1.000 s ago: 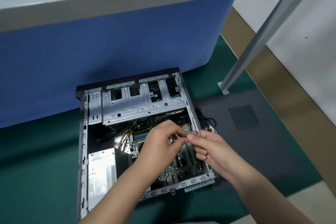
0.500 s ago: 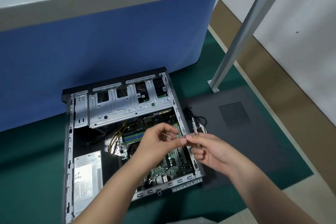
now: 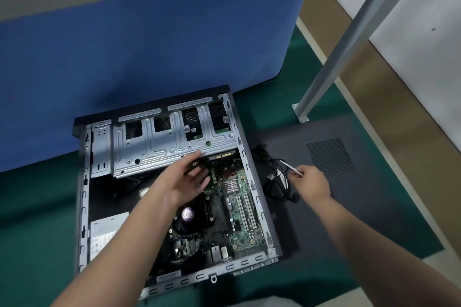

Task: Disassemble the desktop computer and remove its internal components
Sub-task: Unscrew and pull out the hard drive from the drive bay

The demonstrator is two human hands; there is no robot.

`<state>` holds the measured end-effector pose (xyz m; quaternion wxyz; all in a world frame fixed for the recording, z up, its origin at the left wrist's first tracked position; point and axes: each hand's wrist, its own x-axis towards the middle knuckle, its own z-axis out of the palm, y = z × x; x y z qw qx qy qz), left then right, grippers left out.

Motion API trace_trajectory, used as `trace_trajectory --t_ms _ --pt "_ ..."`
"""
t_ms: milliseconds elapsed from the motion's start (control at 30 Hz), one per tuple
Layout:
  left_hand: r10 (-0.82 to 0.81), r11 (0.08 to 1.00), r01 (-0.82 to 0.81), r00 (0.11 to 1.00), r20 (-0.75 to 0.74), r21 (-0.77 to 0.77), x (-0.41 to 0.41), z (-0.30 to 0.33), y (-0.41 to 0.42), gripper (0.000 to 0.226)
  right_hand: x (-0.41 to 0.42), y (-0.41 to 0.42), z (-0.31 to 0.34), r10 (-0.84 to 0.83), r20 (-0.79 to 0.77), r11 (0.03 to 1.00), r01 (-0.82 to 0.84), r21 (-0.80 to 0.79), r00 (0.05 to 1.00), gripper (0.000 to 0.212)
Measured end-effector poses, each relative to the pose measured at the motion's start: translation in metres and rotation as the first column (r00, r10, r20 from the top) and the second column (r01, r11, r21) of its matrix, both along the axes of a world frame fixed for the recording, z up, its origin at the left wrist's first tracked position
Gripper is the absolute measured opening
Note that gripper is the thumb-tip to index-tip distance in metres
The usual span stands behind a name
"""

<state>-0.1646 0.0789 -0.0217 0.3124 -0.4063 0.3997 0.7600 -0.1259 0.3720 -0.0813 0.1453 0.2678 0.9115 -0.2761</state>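
An open desktop case lies flat on the green floor, its green motherboard exposed. A silver drive cage spans the far end, and a grey power supply sits at the near left. My left hand hovers open over the motherboard's upper part, fingers spread toward the drive cage edge. My right hand is outside the case to the right. It pinches a thin silver screwdriver above a bundle of black cables.
The dark case side panel with a mesh vent lies on the floor right of the case. A blue partition stands behind it. A grey metal leg is bolted to the floor at the back right.
My hands have separated. The right hand carried the screwdriver out of the case to the right, over the cables. The left hand opened and moved toward the drive cage.
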Motion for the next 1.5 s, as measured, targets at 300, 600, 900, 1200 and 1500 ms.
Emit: trace_trajectory --t_ms 300,600,900,1200,1500 --pt "0.136 0.99 -0.135 0.99 -0.035 0.033 -0.021 -0.016 0.018 0.035 -0.007 -0.006 -0.018 -0.019 0.042 0.999 0.017 0.041 0.999 0.014" --pt "0.179 0.979 -0.173 0.983 -0.043 0.112 -0.021 -0.016 0.016 0.027 -0.004 -0.004 -0.005 -0.176 -0.045 0.978 0.169 -0.122 0.983 0.022" --pt "0.213 0.965 -0.2 0.975 -0.06 0.171 -0.02 -0.016 0.016 0.035 -0.055 -0.035 0.068 0.07 -0.445 0.971 -0.163 -0.174 0.893 0.009" --pt "0.204 0.961 -0.188 0.977 -0.059 0.201 -0.02 -0.018 0.013 0.042 -0.105 -0.092 0.109 0.576 -0.336 0.817 -0.527 0.233 0.745 0.02" --pt "0.195 0.962 -0.177 0.979 -0.067 0.209 -0.019 -0.02 0.013 0.041 -0.13 -0.107 0.125 0.786 -0.173 0.596 -0.653 0.468 0.593 0.009"
